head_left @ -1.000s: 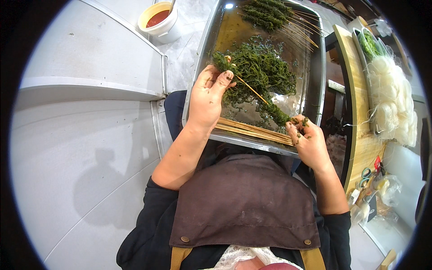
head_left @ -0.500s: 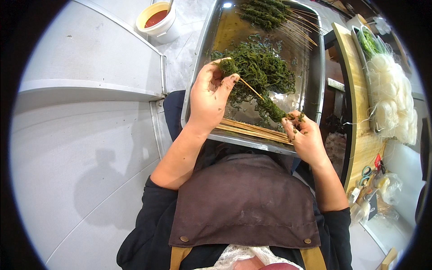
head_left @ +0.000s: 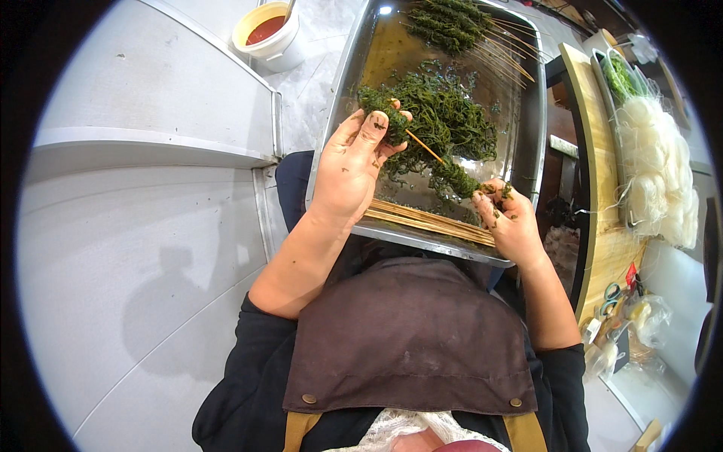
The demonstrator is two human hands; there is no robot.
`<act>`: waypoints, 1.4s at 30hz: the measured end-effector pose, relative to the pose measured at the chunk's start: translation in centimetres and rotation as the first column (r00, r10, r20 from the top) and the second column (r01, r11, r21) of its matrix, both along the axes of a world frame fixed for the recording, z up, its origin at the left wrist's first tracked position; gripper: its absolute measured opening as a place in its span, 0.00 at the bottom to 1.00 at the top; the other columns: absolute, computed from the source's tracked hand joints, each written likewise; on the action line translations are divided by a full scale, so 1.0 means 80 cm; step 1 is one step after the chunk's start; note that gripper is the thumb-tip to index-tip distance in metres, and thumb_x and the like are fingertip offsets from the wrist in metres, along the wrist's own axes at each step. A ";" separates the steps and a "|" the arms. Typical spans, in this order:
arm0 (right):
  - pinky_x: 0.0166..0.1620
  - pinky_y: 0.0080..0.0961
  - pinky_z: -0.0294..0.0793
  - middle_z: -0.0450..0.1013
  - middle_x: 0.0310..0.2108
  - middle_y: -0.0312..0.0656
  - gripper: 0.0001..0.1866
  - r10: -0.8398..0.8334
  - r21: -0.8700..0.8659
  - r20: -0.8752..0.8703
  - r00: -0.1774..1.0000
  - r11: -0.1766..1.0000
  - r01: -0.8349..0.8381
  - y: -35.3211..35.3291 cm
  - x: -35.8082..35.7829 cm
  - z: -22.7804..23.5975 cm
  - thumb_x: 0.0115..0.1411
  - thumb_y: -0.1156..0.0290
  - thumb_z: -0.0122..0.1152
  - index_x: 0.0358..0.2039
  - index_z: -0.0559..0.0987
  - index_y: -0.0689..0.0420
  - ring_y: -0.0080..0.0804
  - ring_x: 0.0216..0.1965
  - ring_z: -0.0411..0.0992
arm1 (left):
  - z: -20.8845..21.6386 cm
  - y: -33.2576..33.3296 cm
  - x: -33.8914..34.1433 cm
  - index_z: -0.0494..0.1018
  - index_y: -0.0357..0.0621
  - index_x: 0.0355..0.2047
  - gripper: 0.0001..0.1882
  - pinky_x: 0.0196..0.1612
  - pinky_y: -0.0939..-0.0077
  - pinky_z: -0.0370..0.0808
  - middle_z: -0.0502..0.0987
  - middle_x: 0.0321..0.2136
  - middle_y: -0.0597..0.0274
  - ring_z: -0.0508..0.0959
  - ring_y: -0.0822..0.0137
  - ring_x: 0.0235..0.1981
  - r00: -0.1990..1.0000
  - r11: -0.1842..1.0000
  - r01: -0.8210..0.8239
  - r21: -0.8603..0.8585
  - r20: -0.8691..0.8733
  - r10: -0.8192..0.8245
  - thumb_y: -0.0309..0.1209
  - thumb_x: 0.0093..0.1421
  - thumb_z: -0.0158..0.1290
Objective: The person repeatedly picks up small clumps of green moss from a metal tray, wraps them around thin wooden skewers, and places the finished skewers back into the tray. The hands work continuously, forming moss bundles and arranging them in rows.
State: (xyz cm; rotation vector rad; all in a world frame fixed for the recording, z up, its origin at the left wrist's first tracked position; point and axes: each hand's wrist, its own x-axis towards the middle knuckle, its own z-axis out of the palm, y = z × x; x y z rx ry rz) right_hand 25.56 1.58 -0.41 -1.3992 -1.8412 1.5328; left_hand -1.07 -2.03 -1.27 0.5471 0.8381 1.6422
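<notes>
— Seaweed (head_left: 444, 124) first: where is it on your feed?

— Loose dark green heap in the middle of the metal tray (head_left: 527, 128), which sits straight ahead of me, its near rim over my apron (head_left: 410, 339). My left hand (head_left: 350, 169) is at the heap's left edge, fingers (head_left: 373, 132) closed around a clump of it and pinching one end of a thin wooden skewer (head_left: 424, 146).

— And the other end?

— It slants down to the right into my right hand (head_left: 508, 222). A wad of seaweed is already threaded on that lower part, just above the hand. The right fingers (head_left: 486, 203) are curled tight there, gripping the skewer and the wad, I think; the greens cover the contact, so I can't swear which.

— Anything else in the tray?

— Bare skewers (head_left: 429, 220) lie in a bundle along the near rim, between my two hands. At the far end sits a row of finished sticks (head_left: 452, 19), green at the left, bare wood pointing right.

— Around the tray?

— White tub of red sauce (head_left: 271, 34) off the far left corner, standing on the table (head_left: 151, 75). To the right, a wooden board (head_left: 595, 120), then pale noodles (head_left: 655, 173) in a clear bag, well apart from my hands.
</notes>
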 end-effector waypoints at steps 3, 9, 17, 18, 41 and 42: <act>0.33 0.20 0.67 0.72 0.26 0.31 0.07 0.043 0.059 -0.022 0.999 0.997 -0.042 0.004 -0.002 0.003 0.70 0.70 0.62 0.38 0.79 0.61 0.16 0.29 0.65 | 0.003 0.001 0.002 0.75 0.42 0.55 0.15 0.51 0.70 0.80 0.78 0.54 0.60 0.79 0.65 0.55 1.000 1.000 0.005 0.028 -0.015 -0.005 0.35 0.74 0.51; 0.32 0.20 0.67 0.71 0.26 0.29 0.07 0.014 0.030 -0.157 0.987 0.999 -0.009 0.004 -0.030 0.014 0.71 0.69 0.62 0.38 0.78 0.61 0.16 0.28 0.66 | 0.001 0.003 0.024 0.74 0.41 0.56 0.16 0.53 0.73 0.76 0.80 0.50 0.58 0.80 0.68 0.52 0.985 0.999 0.038 0.008 -0.166 -0.036 0.36 0.74 0.51; 0.27 0.14 0.68 0.75 0.33 0.33 0.07 -0.129 -0.126 -0.293 0.947 0.987 0.096 0.006 -0.075 0.003 0.71 0.73 0.59 0.47 0.73 0.58 0.17 0.27 0.73 | -0.007 0.036 0.025 0.70 0.40 0.58 0.22 0.51 0.69 0.77 0.80 0.48 0.56 0.79 0.65 0.49 0.998 1.000 0.023 -0.017 0.060 -0.021 0.44 0.76 0.46; 0.26 0.13 0.66 0.75 0.33 0.33 0.08 -0.160 -0.165 -0.328 0.931 0.980 0.110 0.007 -0.081 -0.002 0.71 0.73 0.60 0.47 0.73 0.57 0.17 0.27 0.73 | -0.007 0.042 0.031 0.69 0.39 0.57 0.22 0.51 0.67 0.78 0.80 0.47 0.55 0.79 0.64 0.49 0.987 1.000 0.011 -0.025 0.163 -0.007 0.45 0.76 0.46; 0.37 0.25 0.76 0.79 0.31 0.36 0.15 -0.002 0.100 0.095 0.995 0.995 -0.007 0.103 -0.068 -0.008 0.73 0.67 0.55 0.56 0.81 0.53 0.22 0.31 0.75 | -0.033 0.094 0.040 0.62 0.42 0.66 0.31 0.58 0.59 0.74 0.76 0.53 0.54 0.75 0.64 0.56 0.958 0.920 -0.187 -0.343 -0.269 0.094 0.52 0.74 0.47; 0.38 0.28 0.78 0.81 0.33 0.38 0.14 -0.017 0.210 0.179 0.984 0.977 -0.021 0.144 -0.068 -0.007 0.72 0.66 0.55 0.55 0.81 0.51 0.24 0.33 0.77 | -0.038 0.093 0.030 0.58 0.40 0.71 0.33 0.58 0.63 0.74 0.72 0.60 0.54 0.73 0.66 0.58 0.863 0.930 -0.234 -0.284 -0.501 0.065 0.47 0.75 0.48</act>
